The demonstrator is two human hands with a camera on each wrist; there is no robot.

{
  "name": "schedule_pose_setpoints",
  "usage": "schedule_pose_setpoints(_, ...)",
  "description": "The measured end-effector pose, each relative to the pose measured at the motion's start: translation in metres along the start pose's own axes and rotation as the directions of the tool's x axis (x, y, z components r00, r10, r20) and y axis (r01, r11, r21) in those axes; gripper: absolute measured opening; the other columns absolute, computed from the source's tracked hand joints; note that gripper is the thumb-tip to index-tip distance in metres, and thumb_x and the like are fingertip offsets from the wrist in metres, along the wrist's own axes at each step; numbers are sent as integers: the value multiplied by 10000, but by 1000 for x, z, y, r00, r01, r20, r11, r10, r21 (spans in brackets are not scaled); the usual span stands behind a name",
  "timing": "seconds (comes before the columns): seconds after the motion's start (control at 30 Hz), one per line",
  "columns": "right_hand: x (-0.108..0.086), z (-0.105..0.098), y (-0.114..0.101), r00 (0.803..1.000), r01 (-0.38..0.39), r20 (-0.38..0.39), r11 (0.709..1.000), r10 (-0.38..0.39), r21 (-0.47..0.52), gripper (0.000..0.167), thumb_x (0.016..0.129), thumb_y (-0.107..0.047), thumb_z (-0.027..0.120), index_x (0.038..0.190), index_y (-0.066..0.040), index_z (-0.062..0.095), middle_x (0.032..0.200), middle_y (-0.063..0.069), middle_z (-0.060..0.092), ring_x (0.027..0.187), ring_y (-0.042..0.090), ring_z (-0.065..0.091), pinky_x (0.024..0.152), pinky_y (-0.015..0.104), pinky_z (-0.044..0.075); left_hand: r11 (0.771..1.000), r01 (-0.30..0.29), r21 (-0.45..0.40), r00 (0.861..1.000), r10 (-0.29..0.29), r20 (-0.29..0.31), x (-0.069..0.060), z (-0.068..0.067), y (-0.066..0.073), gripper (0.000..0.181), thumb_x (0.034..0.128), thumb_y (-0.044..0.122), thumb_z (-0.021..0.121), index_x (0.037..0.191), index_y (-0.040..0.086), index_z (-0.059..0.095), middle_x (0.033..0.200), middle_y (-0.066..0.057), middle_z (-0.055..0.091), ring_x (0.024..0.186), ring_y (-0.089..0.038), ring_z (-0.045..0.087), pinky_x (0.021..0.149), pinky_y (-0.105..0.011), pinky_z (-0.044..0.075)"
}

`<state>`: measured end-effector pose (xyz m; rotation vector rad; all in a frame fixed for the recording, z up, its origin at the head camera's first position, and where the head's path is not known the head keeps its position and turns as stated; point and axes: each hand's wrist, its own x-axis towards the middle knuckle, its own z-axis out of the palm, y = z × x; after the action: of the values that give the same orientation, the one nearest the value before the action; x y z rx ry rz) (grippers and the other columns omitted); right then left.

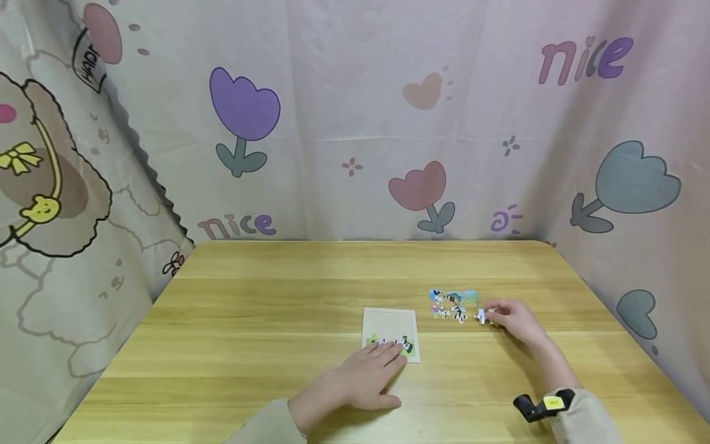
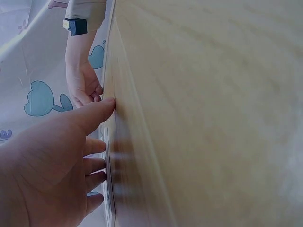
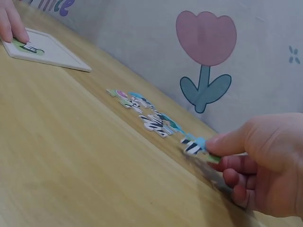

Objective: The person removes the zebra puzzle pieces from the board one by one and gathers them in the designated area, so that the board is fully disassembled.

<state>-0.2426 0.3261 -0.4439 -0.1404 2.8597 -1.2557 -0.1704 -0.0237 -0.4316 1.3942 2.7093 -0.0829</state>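
Note:
A white puzzle tray (image 1: pixel 388 320) lies on the table, with joined pieces along its near edge. My left hand (image 1: pixel 370 377) rests its straight fingers on those pieces, thumb out to the side; the left wrist view shows the hand (image 2: pixel 52 161) with its fingertips at the tray's edge. To the right of the tray lie several loose puzzle pieces (image 1: pixel 456 313), seen also as printed pieces (image 3: pixel 156 124) in the right wrist view. My right hand (image 1: pixel 517 320) pinches a zebra-striped piece (image 3: pixel 193 145) between thumb and fingers (image 3: pixel 232 142), at the right end of the group.
The wooden table (image 1: pixel 249 320) stretches around the tray and pieces. A patterned curtain (image 1: pixel 344 111) hangs behind the table's far edge and along both sides. A black device with a yellow label (image 1: pixel 553 402) is strapped on my right wrist.

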Motion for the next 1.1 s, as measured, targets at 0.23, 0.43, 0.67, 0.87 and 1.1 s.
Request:
schedule_pose_setpoints(0.23,4,5,-4,999,47,-20,987,-51,-153,235,841,-142,667,1001,30,665,824,61,621,746,177,538,632,308,428,1000,-3,-1,1000,3,-2,0,3,1,714,897,571,439,1425,97,353,1494,-92,278,1368,-221,246,1103,-369,241)
schedule_pose_setpoints(0.43,8,10,-5,998,11,-62,978,-24,-208,227,843,-166,663,971,21,648,815,51,606,756,189,537,648,320,431,1000,-2,-15,1000,1,-5,0,3,1,705,900,561,446,1424,99,354,1495,-92,275,1371,-220,239,1104,-373,239)
schedule_pose_setpoints(0.67,10,11,-5,997,-4,-81,973,-16,-232,242,853,-208,661,950,13,633,798,49,589,735,188,521,623,314,411,1000,1,-19,1000,-2,-14,0,4,0,704,900,561,445,1422,96,357,1494,-94,277,1370,-222,240,1104,-374,239)
schedule_pose_setpoints(0.87,8,11,-5,994,-32,-109,981,11,-192,310,881,-246,632,1009,37,617,848,98,602,771,226,538,634,324,428,1000,10,-23,1000,-10,-7,3,7,-1,739,894,581,433,1440,96,323,1507,-97,243,1378,-227,217,1109,-379,219)
schedule_pose_setpoints(1.1,8,21,-24,985,14,-169,992,-35,-122,339,880,-180,619,1110,65,581,923,145,622,860,295,584,727,389,482,999,23,-23,1000,-23,-6,4,8,-1,755,887,598,431,1443,101,316,1510,-94,235,1380,-225,209,1111,-375,217)
